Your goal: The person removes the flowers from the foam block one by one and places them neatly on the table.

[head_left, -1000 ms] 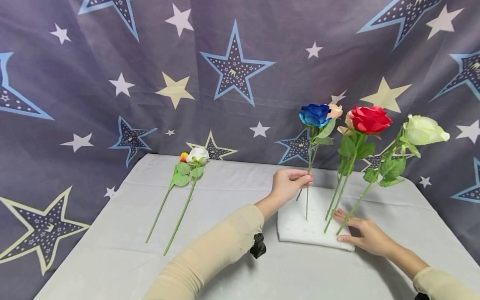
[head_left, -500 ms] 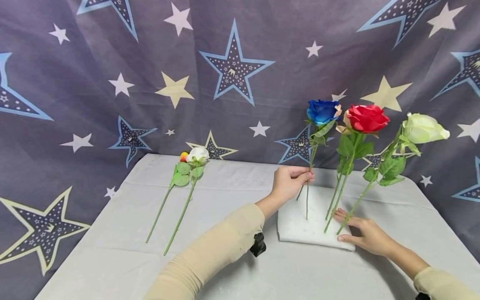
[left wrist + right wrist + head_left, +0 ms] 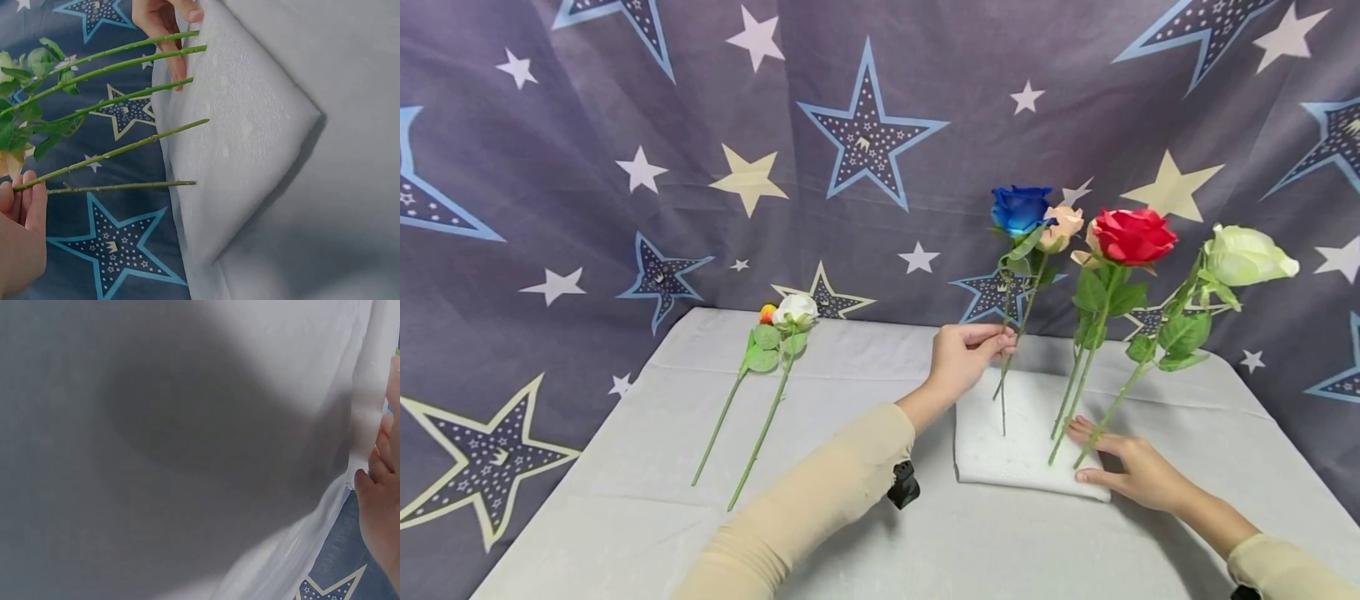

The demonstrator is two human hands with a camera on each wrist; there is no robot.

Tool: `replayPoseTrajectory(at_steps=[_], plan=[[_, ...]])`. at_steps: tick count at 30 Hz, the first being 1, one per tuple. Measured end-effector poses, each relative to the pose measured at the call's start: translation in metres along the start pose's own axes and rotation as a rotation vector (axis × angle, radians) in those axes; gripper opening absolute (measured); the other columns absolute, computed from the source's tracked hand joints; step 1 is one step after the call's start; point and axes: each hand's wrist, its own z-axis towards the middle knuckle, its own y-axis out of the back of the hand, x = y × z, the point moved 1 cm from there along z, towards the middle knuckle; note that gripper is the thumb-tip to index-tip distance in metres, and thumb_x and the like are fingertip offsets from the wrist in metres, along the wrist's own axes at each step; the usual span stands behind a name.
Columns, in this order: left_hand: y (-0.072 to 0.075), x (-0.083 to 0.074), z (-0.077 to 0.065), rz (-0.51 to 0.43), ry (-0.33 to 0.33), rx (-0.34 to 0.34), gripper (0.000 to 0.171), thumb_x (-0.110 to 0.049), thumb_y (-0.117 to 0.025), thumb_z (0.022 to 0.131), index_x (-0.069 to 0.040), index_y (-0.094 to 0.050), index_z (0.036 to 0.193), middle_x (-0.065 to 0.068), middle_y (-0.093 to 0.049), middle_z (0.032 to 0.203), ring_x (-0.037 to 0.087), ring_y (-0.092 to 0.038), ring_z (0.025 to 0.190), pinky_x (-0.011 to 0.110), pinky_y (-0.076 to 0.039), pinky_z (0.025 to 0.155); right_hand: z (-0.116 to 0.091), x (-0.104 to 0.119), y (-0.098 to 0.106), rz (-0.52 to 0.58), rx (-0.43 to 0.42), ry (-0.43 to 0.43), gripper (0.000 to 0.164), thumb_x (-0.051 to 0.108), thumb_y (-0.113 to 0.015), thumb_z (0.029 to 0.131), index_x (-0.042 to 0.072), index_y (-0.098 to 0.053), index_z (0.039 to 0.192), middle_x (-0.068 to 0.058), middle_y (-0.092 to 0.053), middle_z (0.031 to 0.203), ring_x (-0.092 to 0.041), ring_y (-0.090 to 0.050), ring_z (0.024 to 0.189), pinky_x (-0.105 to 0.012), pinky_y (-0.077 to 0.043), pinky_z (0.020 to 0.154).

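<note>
My left hand (image 3: pixel 958 362) pinches the thin stem of a blue rose (image 3: pixel 1021 210) between thumb and fingers. The stem's lower end points down at a white foam block (image 3: pixel 1000 458); whether it is in the foam I cannot tell. Close behind it a peach rose (image 3: pixel 1062 227) stands in the block. A red rose (image 3: pixel 1131 237) and a pale green rose (image 3: pixel 1250 257) lean up from the block's right part, with another peach flower partly hidden behind the red one. With extended fingers, my right hand (image 3: pixel 1138 475) rests at the block's right edge, also glimpsed in the right wrist view.
On the left of the grey-covered table (image 3: pixel 625 500) lie a white rose (image 3: pixel 795 311) and an orange-yellow bud (image 3: pixel 767 313), side by side with stems toward me. A dark star-patterned curtain (image 3: pixel 865 233) hangs behind the table.
The blue rose swung right, then back left and slightly up, uncovering the peach rose. My left hand shifted a little left with its stem. My right hand stayed put.
</note>
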Motion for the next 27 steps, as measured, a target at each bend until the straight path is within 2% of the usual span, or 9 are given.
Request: replayPoseTrajectory(at_steps=[7, 10, 15, 20, 27], plan=[[0.014, 0.002, -0.001, -0.069, 0.096, 0.014, 0.02, -0.001, -0.064, 0.082, 0.008, -0.066, 0.1, 0.021, -0.068, 0.093, 0.027, -0.068, 0.08, 0.025, -0.057, 0.071, -0.001, -0.003, -0.001, 0.002, -0.006, 0.005, 0.058, 0.032, -0.075, 0.071, 0.013, -0.058, 0.123, -0.013, -0.056, 0.125, 0.008, -0.03, 0.123, 0.001, -0.016, 0.101], [0.021, 0.001, -0.001, -0.133, 0.155, 0.009, 0.021, 0.002, -0.063, 0.082, 0.011, -0.065, 0.101, 0.025, -0.066, 0.094, 0.031, -0.067, 0.082, 0.027, -0.057, 0.072, -0.001, -0.003, -0.001, 0.007, -0.003, 0.001, 0.057, 0.032, -0.074, 0.072, 0.013, -0.058, 0.123, -0.013, -0.056, 0.126, 0.005, -0.031, 0.124, 0.001, -0.016, 0.101], [0.034, -0.001, -0.003, -0.191, 0.244, 0.001, 0.023, 0.004, -0.063, 0.081, 0.014, -0.062, 0.103, 0.027, -0.064, 0.097, 0.03, -0.067, 0.083, 0.029, -0.057, 0.073, 0.0, -0.003, -0.001, 0.0, 0.003, -0.005, 0.058, 0.033, -0.074, 0.072, 0.012, -0.058, 0.123, -0.012, -0.055, 0.126, 0.001, -0.033, 0.123, 0.001, -0.016, 0.1], [0.047, -0.001, -0.007, -0.19, 0.336, 0.011, 0.025, 0.004, -0.063, 0.081, 0.013, -0.061, 0.105, 0.026, -0.064, 0.099, 0.028, -0.068, 0.083, 0.03, -0.057, 0.074, 0.0, -0.002, 0.0, 0.002, -0.002, 0.001, 0.058, 0.032, -0.074, 0.072, 0.01, -0.058, 0.122, -0.013, -0.056, 0.126, 0.002, -0.033, 0.123, 0.001, -0.016, 0.1], [0.063, 0.007, -0.015, -0.139, 0.432, 0.059, 0.026, 0.006, -0.063, 0.081, 0.013, -0.061, 0.105, 0.027, -0.064, 0.098, 0.025, -0.069, 0.08, 0.031, -0.057, 0.074, 0.0, -0.003, 0.0, -0.008, -0.016, 0.024, 0.058, 0.031, -0.076, 0.07, 0.008, -0.059, 0.121, -0.015, -0.056, 0.124, 0.0, -0.036, 0.122, 0.001, -0.017, 0.1]])
